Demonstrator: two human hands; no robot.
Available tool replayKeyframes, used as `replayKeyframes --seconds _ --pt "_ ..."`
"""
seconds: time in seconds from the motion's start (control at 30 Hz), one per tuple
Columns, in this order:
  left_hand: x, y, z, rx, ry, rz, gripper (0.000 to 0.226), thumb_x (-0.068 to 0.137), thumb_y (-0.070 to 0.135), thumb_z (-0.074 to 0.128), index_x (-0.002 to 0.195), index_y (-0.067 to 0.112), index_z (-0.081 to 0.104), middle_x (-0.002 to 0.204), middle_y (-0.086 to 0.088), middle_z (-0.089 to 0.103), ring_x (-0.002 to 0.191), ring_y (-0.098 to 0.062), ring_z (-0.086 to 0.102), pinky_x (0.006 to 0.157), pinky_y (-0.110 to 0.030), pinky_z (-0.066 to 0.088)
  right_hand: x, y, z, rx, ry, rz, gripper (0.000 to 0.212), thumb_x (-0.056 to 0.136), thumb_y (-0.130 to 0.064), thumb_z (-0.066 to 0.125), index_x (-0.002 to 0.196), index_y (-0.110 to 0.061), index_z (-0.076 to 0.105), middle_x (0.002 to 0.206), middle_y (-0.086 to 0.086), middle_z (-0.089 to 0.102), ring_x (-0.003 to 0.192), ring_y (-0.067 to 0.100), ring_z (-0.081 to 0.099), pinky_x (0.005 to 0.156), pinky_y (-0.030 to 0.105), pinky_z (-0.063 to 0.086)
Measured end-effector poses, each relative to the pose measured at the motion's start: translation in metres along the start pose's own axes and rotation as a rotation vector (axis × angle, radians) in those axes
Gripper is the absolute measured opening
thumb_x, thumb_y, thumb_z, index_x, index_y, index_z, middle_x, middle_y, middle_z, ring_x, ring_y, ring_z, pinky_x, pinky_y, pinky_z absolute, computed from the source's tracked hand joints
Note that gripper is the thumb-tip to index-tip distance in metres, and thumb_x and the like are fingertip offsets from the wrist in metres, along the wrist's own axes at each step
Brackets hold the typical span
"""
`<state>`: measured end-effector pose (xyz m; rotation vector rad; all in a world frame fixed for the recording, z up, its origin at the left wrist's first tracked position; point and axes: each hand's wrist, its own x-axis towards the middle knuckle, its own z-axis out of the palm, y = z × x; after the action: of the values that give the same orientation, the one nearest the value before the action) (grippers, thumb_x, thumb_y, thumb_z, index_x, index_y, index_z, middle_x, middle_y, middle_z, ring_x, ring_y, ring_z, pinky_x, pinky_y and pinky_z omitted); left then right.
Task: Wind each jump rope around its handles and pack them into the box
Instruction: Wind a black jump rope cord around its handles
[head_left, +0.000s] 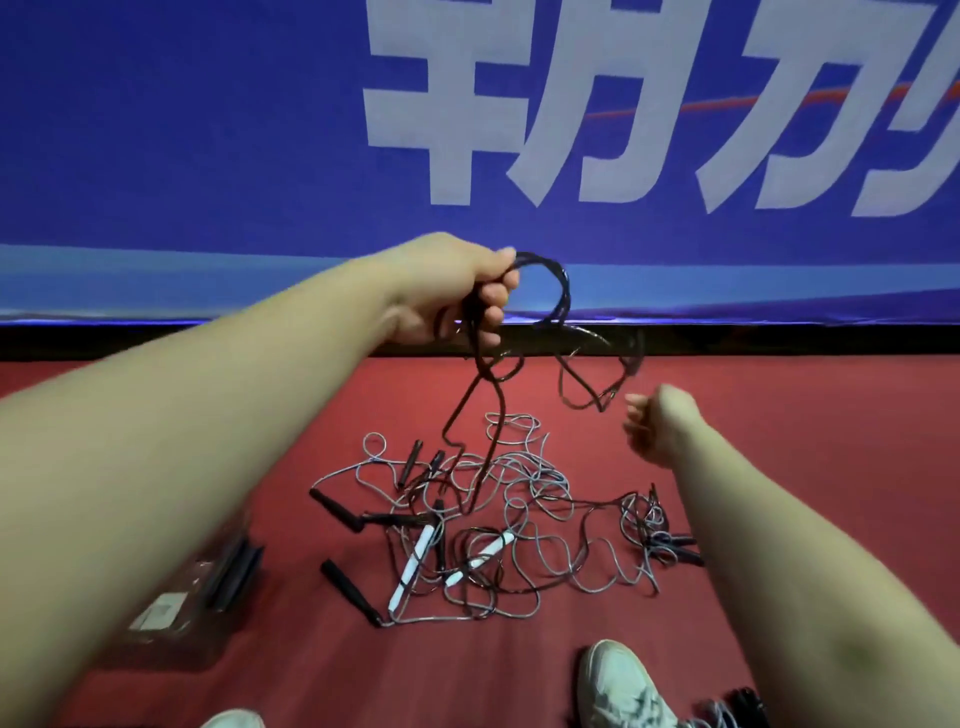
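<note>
We judge this the untangling step: left hand (457, 291) grips the black rope (564, 288) with curled fingers (491, 299), held up above the pile (493, 519) on the floor (779, 415), right hand (657, 428) loosely curled, seemingly empty, just beside its dangling loop; next we must pull it free, then wind.

You are in a sports hall; red court floor (779, 415) underfoot; a blue banner (208, 130) with large white characters ahead.
</note>
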<state>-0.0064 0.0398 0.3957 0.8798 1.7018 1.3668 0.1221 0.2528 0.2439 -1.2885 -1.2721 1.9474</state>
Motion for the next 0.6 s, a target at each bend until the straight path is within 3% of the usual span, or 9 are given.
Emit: replayKeyframes --seconds 0.03,0.07,0.13,0.2,0.33,0.4,0.47,0.53,0.6 --pt "0.001 0.01 -0.001 -0.033 0.029 -0.013 0.032 0.102 0.032 0.038 0.076 0.017 0.05 0.049 0.008 0.04 0.05 -0.009 0.045 0.077 -0.034 0.05 -0.005 0.011 0.006 -0.108 -0.064 0.001 0.027 0.095 -0.015 0.028 0.09 -0.011 0.054 0.058 0.001 0.049 0.036 0.008 0.044 0.043 0.015 0.031" --pt "0.001 0.02 -0.002 -0.045 0.057 -0.024 0.032 0.102 0.032 0.038 0.076 0.018 0.05 0.048 0.009 0.04 0.049 -0.008 0.046 0.081 -0.038 0.051 -0.013 0.022 0.013 -0.208 -0.182 -0.009 0.021 0.088 -0.005 0.036 0.095 -0.01 0.055 0.065 0.002 0.055 0.043 0.007 0.051 0.047 0.016 0.037" --pt "-0.002 0.04 -0.003 -0.055 0.086 -0.038 0.032 0.102 0.032 0.036 0.076 0.019 0.049 0.049 0.009 0.04 0.05 -0.007 0.047 0.084 -0.042 0.052 -0.03 0.039 0.029 -0.31 -0.516 -0.093 0.045 0.066 0.001 0.047 0.108 -0.013 0.056 0.103 0.005 0.064 0.09 0.011 0.062 0.079 0.025 0.045" --pt "-0.008 0.056 -0.001 -0.093 0.106 -0.043 0.032 0.103 0.03 0.036 0.075 0.019 0.048 0.05 0.009 0.042 0.051 -0.008 0.049 0.085 -0.045 0.052 -0.053 0.044 0.047 -0.224 -0.8 -0.169 0.069 0.056 0.001 0.045 0.121 -0.022 0.051 0.127 0.0 0.054 0.121 0.014 0.048 0.102 0.029 0.033" --pt "-0.019 0.08 -0.001 -0.257 0.169 -0.009 0.032 0.102 0.022 0.036 0.074 0.017 0.05 0.051 0.007 0.044 0.055 -0.008 0.052 0.083 -0.05 0.052 -0.094 0.024 0.083 -0.264 -0.979 -0.398 0.058 0.076 -0.018 0.052 0.132 -0.027 0.039 0.132 -0.003 0.051 0.131 0.01 0.039 0.108 0.025 0.025" --pt "-0.025 0.091 -0.005 -0.319 0.202 0.022 0.033 0.102 0.021 0.036 0.072 0.017 0.05 0.05 0.006 0.044 0.051 -0.009 0.052 0.08 -0.051 0.052 -0.11 0.022 0.097 -0.407 -1.041 -0.515 0.037 0.088 -0.03 0.046 0.125 -0.029 0.048 0.118 -0.008 0.061 0.125 0.008 0.045 0.108 0.025 0.027" --pt "-0.031 0.099 -0.014 -0.342 0.263 0.05 0.035 0.102 0.022 0.034 0.071 0.017 0.049 0.049 0.007 0.043 0.049 -0.009 0.05 0.078 -0.05 0.051 -0.117 0.026 0.101 -0.485 -1.07 -0.554 0.028 0.096 -0.036 0.037 0.106 -0.025 0.061 0.09 -0.01 0.066 0.106 0.012 0.057 0.105 0.03 0.036" --pt "-0.037 0.1 -0.035 -0.346 0.372 0.075 0.036 0.103 0.023 0.032 0.071 0.019 0.047 0.047 0.008 0.042 0.047 -0.008 0.049 0.073 -0.048 0.052 -0.12 0.028 0.098 -0.43 -1.007 -0.481 0.036 0.102 -0.033 0.032 0.087 -0.015 0.06 0.064 -0.008 0.055 0.079 0.017 0.06 0.088 0.03 0.046" --pt "-0.04 0.092 -0.064 -0.331 0.486 0.092 0.038 0.104 0.026 0.029 0.07 0.021 0.046 0.043 0.009 0.045 0.044 -0.007 0.053 0.07 -0.042 0.051 -0.122 0.02 0.095 -0.287 -0.8 -0.388 0.034 0.102 -0.033 0.035 0.076 -0.016 0.049 0.053 -0.009 0.04 0.054 0.011 0.046 0.067 0.028 0.044"
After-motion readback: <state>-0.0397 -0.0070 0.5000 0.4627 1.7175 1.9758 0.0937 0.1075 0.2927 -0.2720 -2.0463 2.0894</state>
